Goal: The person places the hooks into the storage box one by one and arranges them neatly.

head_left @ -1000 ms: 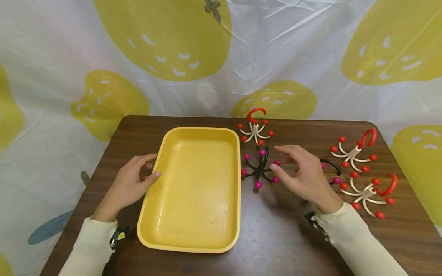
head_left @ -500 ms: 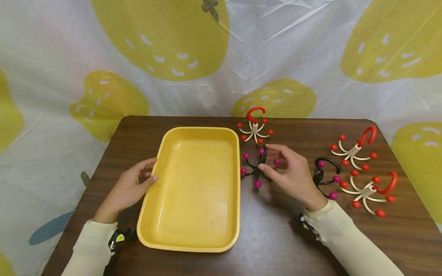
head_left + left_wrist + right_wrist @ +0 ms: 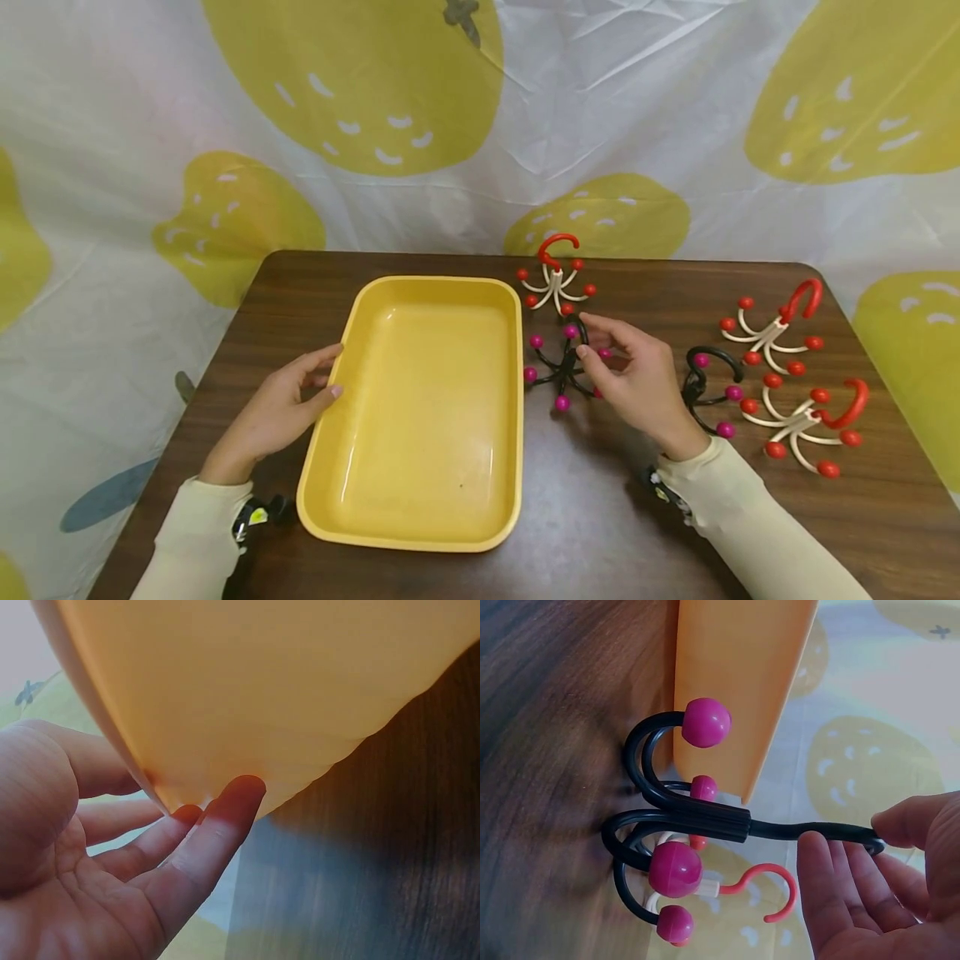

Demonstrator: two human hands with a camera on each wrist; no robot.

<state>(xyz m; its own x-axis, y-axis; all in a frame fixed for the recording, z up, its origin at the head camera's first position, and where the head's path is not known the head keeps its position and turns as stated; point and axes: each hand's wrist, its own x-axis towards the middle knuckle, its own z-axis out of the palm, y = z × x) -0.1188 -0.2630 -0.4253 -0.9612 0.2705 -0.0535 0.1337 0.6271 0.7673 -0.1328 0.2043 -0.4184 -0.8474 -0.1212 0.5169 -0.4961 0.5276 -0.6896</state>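
My right hand [image 3: 637,379] pinches the curved top hook of a black multi-arm hook hanger [image 3: 564,372] with magenta ball tips, just right of the yellow tray [image 3: 409,546]. In the right wrist view, thumb and fingertips meet at the end of that hook, and the black hanger [image 3: 705,817] has its curved arms towards the table. My left hand [image 3: 277,408] holds the tray's left rim, thumb at the edge. Seen from the left wrist, the fingers lie against the outer wall of the tray [image 3: 247,690]. Nothing lies inside the tray.
A white hanger with red tips [image 3: 557,283] stands behind the black one. Further right are a second black hanger [image 3: 697,387], partly hidden by the right hand, and two more red-tipped white hangers [image 3: 767,333]. A fruit-patterned curtain [image 3: 420,208] hangs behind the brown table [image 3: 585,533].
My right hand has moved left to the nearer black hanger and taken its hook between thumb and fingers. The left hand stays at the tray's rim.
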